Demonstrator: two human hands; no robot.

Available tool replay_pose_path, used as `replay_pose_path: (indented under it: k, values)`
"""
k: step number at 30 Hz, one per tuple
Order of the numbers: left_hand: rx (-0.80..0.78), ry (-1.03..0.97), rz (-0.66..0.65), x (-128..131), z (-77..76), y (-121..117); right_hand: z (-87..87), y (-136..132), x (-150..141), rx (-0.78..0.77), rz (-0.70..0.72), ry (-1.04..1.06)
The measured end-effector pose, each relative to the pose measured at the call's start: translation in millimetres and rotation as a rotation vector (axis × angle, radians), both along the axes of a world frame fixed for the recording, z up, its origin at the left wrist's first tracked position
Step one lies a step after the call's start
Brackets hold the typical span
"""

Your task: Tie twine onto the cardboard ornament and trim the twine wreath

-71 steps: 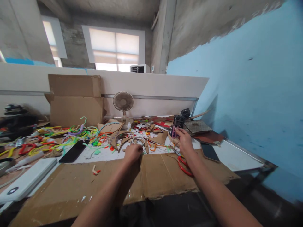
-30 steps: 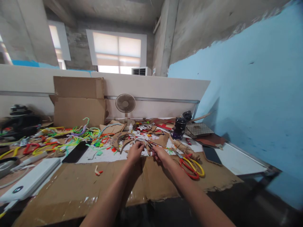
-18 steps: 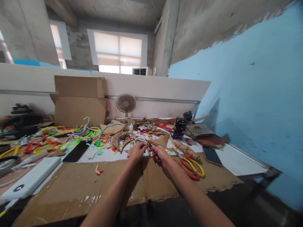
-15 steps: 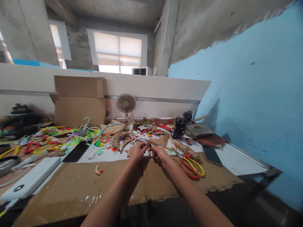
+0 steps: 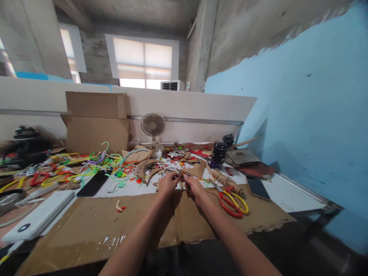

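Brown cardboard is spread flat as a sheet [image 5: 123, 226] along the near side of the white table [image 5: 290, 197], and most of the surface behind is covered by a tangle of bright strings [image 5: 115, 165] and cut scraps. At the back, the table is bounded by a pale partition [image 5: 186, 105], in front of which a fan [image 5: 153, 125] and a folded box [image 5: 96, 134] are stood. The room is lit by a covered window [image 5: 145, 57] and is closed on the right by a blue wall [image 5: 304, 122].

The sheet's front edge is torn toward the right and is crossed by both forearms. To the left, a broad stretch of cardboard is broken by a small beige and orange piece [image 5: 119, 207]; to the right, the way is narrowed by a tool [image 5: 239, 210] with red and yellow handles, with twine [image 5: 227, 179] just behind.

A white ring [image 5: 170, 169] is seen just beyond the left hand [image 5: 167, 183], and a thin dark piece [image 5: 181, 175] is seen between the fingertips of that hand and the right hand [image 5: 193, 185]. Thumb and fingers are drawn close together on both hands, but whether anything is pinched by either cannot be told at this size.
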State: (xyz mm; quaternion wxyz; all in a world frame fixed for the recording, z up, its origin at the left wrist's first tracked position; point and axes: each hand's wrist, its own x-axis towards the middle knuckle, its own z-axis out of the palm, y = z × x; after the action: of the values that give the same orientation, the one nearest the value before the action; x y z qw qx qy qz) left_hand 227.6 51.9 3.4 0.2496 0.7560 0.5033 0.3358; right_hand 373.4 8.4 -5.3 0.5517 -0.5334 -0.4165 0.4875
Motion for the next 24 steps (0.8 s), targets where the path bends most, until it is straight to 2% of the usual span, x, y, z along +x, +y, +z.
replay_pose_path:
  k: [24]
  values:
    - [0.008, -0.017, -0.003, 0, -4.3, 3, -12.1, 7, -4, 0.093, -0.074, -0.053]
